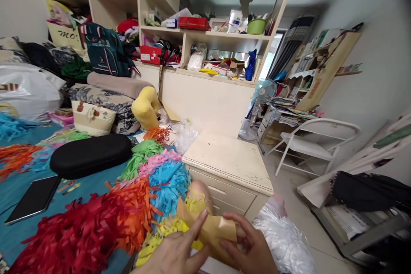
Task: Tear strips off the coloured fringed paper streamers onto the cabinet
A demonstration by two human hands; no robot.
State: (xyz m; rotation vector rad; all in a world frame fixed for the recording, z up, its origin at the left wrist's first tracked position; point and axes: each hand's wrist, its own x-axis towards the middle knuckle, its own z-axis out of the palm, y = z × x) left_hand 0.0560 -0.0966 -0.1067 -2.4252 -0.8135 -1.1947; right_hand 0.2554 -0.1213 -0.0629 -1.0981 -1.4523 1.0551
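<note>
A tan, slightly glossy sheet (226, 230), perhaps paper or tape, lies bent between my hands at the bottom middle. My right hand (253, 248) pinches its right side, fingers behind and thumb in front. From the left, my left hand (175, 250) reaches to it with index finger stretched along its edge and thumb apart, lower down. Under and beside my left hand is yellow fringed paper (165, 233), partly covered. A pale flat surface shows below the sheet, mostly hidden by my hands.
Red (73, 231), orange (136, 209) and blue fringe (168, 180) lie on the bed at left, with a black case (91, 154) and a phone (34, 199). A cream drawer cabinet (227, 158) stands ahead. White shredded plastic (282, 239) sits at right, near a folding chair (308, 150).
</note>
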